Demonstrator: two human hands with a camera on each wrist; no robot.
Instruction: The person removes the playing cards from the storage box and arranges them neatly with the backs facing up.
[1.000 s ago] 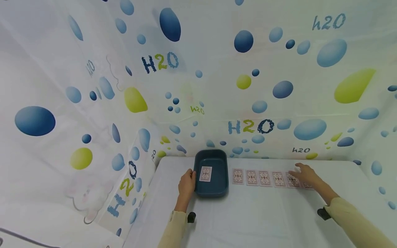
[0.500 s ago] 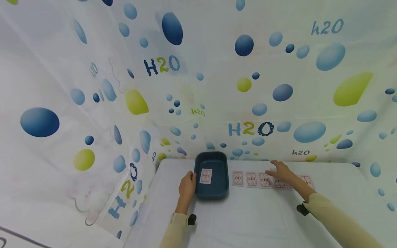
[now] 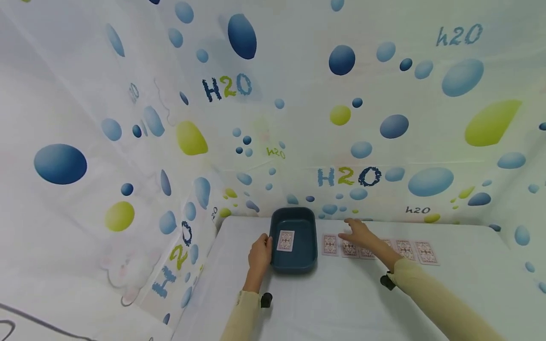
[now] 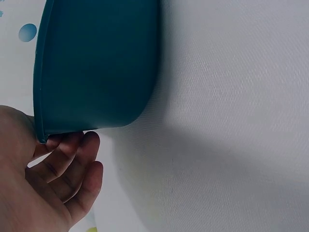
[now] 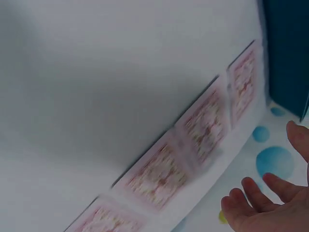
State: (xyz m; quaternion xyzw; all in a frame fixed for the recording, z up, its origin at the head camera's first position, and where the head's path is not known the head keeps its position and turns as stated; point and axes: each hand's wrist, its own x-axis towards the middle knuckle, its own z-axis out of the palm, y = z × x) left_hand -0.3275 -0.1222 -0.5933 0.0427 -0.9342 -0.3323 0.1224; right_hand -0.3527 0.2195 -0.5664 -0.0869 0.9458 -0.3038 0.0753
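Note:
A dark teal tray (image 3: 294, 269) stands on the table, with one face-down playing card (image 3: 286, 240) lying inside it. My left hand (image 3: 259, 254) holds the tray's left rim; in the left wrist view its fingers curl beneath the rim of the tray (image 4: 96, 63). To the tray's right runs a row of several playing cards (image 3: 330, 245), backs up. Over the row's left part hovers my right hand (image 3: 361, 236), holding nothing. In the right wrist view the right hand (image 5: 273, 205) has its fingers spread and apart from the cards (image 5: 157, 176). It partly hides the middle cards in the head view.
A white cloth covers the table (image 3: 332, 303). Behind it and to the left rises a white sheet (image 3: 298, 128) printed with blue and green drops. Dark wrist cameras sit under the left wrist (image 3: 266, 300) and the right wrist (image 3: 387, 282).
My right hand has travelled left along the row, from the right-hand cards to near the tray, still without a card. My left hand and the tray have stayed in place.

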